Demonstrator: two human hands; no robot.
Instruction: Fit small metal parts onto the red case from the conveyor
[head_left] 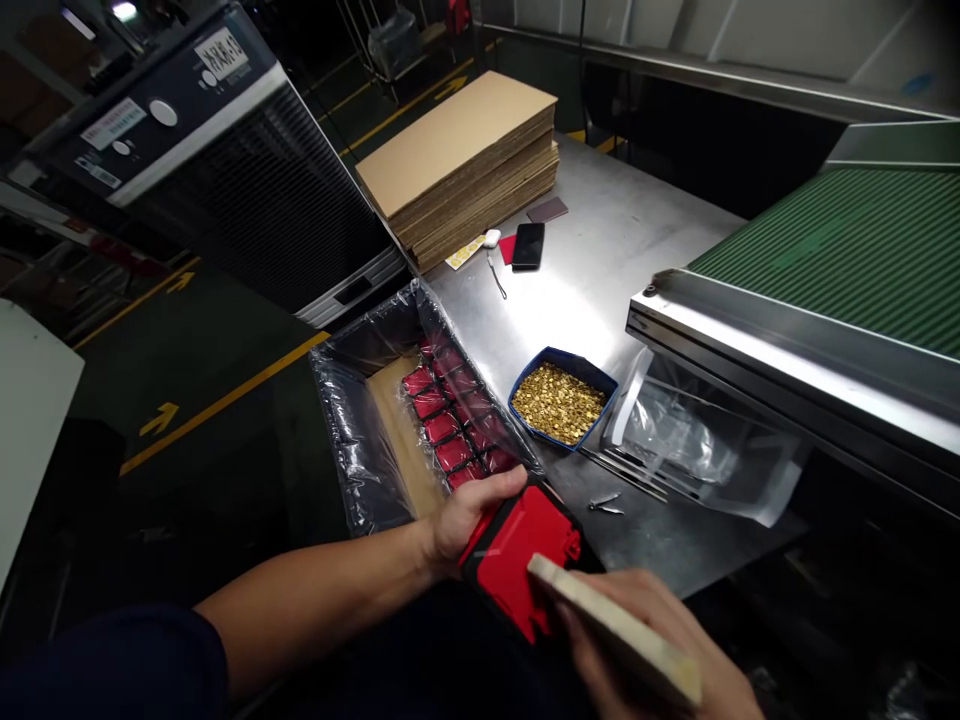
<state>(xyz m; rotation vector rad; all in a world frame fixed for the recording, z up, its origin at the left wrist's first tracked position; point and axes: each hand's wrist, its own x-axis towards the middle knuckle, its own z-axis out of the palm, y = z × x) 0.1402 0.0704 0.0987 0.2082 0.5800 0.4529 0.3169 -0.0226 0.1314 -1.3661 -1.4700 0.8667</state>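
Observation:
My left hand (466,515) is closed round the upper left edge of a red and black plastic part (521,560), held low in front of me. My right hand (660,650) grips a flat pale block (615,632), whose near end rests against the red part's lower right side. Just beyond the left hand stands a cardboard box lined with clear plastic film (352,440). Inside it lie rows of the same red parts (450,430).
A blue tray of small gold-coloured pieces (560,402) sits on the steel table (600,270). Clear plastic bags (690,440) and tweezers (606,503) lie near it. A stack of flat cardboard (461,150), a black phone (528,245) and a green conveyor (847,250) are further off.

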